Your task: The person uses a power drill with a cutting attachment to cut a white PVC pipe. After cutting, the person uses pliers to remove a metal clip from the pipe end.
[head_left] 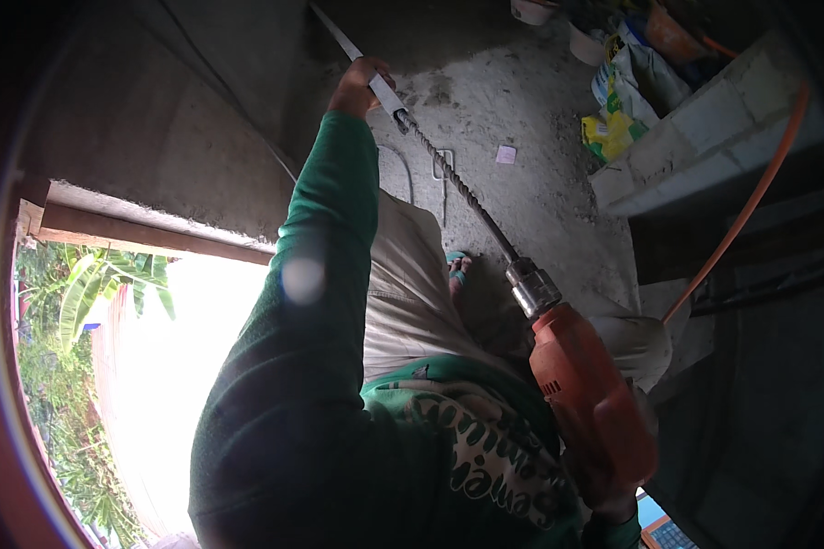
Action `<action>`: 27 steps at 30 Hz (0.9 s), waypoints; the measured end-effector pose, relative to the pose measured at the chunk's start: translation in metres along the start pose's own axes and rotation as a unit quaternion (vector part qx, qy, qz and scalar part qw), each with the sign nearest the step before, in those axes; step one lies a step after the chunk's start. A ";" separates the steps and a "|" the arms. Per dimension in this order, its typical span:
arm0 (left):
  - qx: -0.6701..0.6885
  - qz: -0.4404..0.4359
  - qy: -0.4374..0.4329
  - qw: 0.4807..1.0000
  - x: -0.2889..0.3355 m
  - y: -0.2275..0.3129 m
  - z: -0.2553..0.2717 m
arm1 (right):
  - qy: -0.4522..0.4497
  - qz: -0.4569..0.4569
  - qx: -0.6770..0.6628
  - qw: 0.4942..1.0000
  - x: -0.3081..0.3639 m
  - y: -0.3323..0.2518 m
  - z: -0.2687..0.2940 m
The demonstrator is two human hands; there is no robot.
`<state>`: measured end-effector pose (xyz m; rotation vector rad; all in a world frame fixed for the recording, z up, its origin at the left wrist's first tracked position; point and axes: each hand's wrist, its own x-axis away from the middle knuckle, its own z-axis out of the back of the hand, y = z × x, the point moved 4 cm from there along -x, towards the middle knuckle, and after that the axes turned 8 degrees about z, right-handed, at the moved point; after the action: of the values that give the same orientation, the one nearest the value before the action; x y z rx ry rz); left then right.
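Observation:
Stretched out ahead, my left hand (357, 87) is wrapped round a long, narrow grey bar (387, 95) that slants up to the left. I cannot make out what kind of bar it is. An orange power drill (584, 389) with a metal chuck (532, 285) lies across my right side. Its long spiral drill bit (458, 186) points up and left, and the tip meets or overlaps the near end of the bar. Low on the right, my right hand (616, 506) grips the rear of the drill; most of its fingers are hidden.
A concrete block ledge (696, 137) stands at the right, with an orange cord (751, 206) hanging past it. Bags (645, 78) and buckets (590, 41) are at the far right. A bent metal rod (443, 174) and a paper slip (505, 155) lie on the rough floor. A bright opening is left.

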<state>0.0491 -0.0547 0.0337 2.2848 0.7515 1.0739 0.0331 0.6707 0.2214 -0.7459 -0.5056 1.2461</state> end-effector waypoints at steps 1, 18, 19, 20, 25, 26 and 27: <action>0.006 0.003 -0.005 1.000 0.003 -0.002 -0.002 | 0.020 0.027 0.004 0.999 -0.005 -0.004 0.001; -0.006 -0.010 -0.022 1.000 0.004 -0.006 0.006 | 0.032 -0.152 -0.112 0.982 -0.046 -0.018 0.040; -0.033 -0.018 -0.005 0.999 0.005 -0.007 0.007 | -0.026 -0.085 -0.028 0.996 -0.048 -0.023 0.043; -0.060 -0.014 0.002 0.998 0.006 -0.010 0.006 | -0.068 -0.039 0.079 0.994 -0.048 -0.025 0.042; -0.068 -0.041 0.055 0.995 0.008 -0.021 -0.012 | -0.026 -0.068 0.043 0.996 -0.040 -0.026 0.048; -0.064 -0.044 0.052 0.996 0.007 -0.020 -0.015 | -0.007 -0.088 -0.065 0.994 -0.040 -0.024 0.048; -0.058 -0.045 0.054 0.996 0.007 -0.020 -0.013 | -0.004 -0.171 -0.114 0.979 -0.037 -0.020 0.046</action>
<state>0.0375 -0.0329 0.0320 2.0901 0.8050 1.1745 0.0042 0.6426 0.2688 -0.8060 -0.7590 0.8797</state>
